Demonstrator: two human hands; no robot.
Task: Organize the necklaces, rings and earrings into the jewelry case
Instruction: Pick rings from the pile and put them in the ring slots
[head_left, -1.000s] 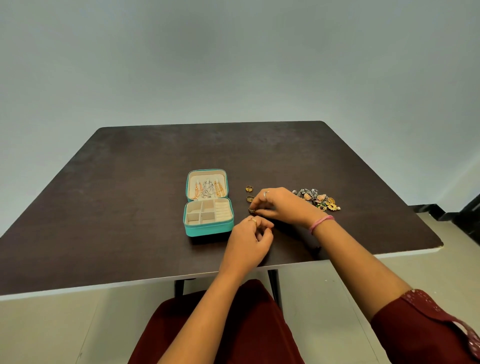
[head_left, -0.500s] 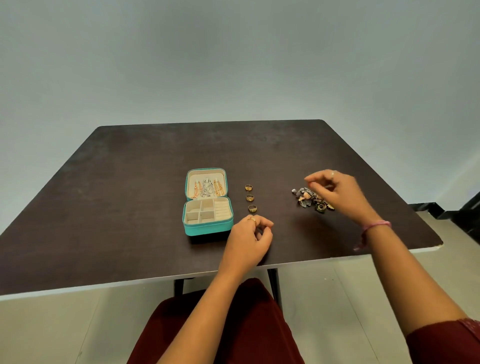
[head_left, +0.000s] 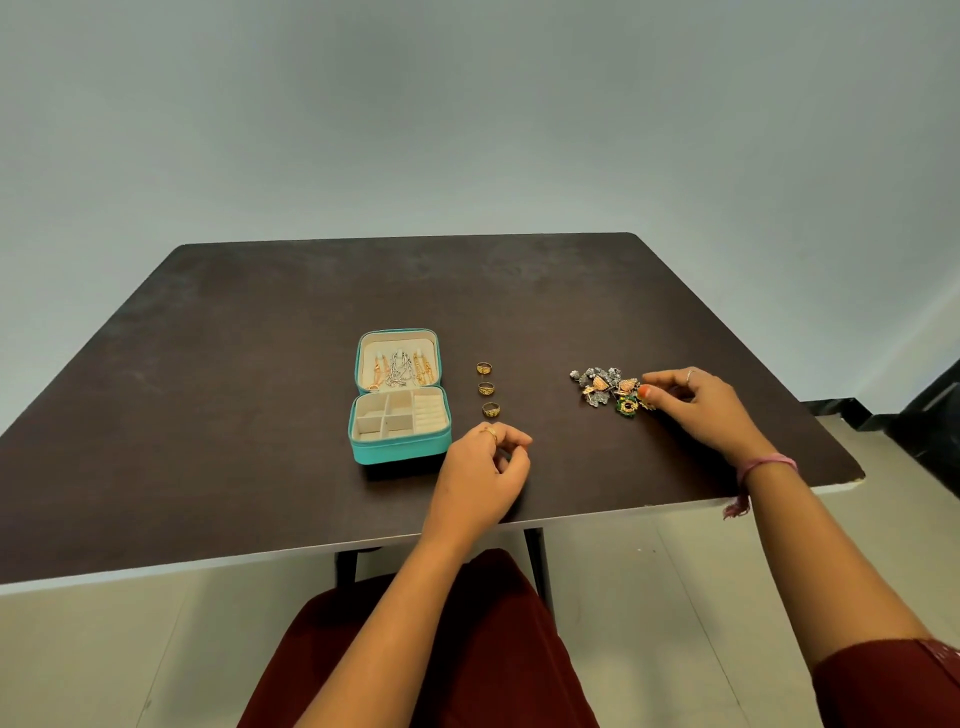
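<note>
The right hand (head_left: 698, 410) reaches to the pile of earrings (head_left: 610, 391) on the dark bench (head_left: 234, 415), and its fingertips touch the near edge of the pile; the thumb and first fingers come together there as if to pinch one piece, but I cannot tell if a piece is already between them. The left hand (head_left: 480, 475) rests on the bench with the fingers loosely curled, and it seems to hold nothing; a ring is worn on one finger. Just beyond the left hand, three gold rings (head_left: 485, 388) lie in a line, one behind the other, probably set apart like this so each can be taken alone. To the left of this hand, very near, the teal jewelry case (head_left: 399, 395) lies open. The necklaces (head_left: 399, 368) already hang in its lid, so this part looks done, while the small compartments and the ring rolls in the base look still bare. The case is well apart from the right hand, with the rings and the left hand between them, so I think an earring must be carried over them or passed to the left hand. The earrings lie tangled in one heap, and one piece may drag others with it.
</note>
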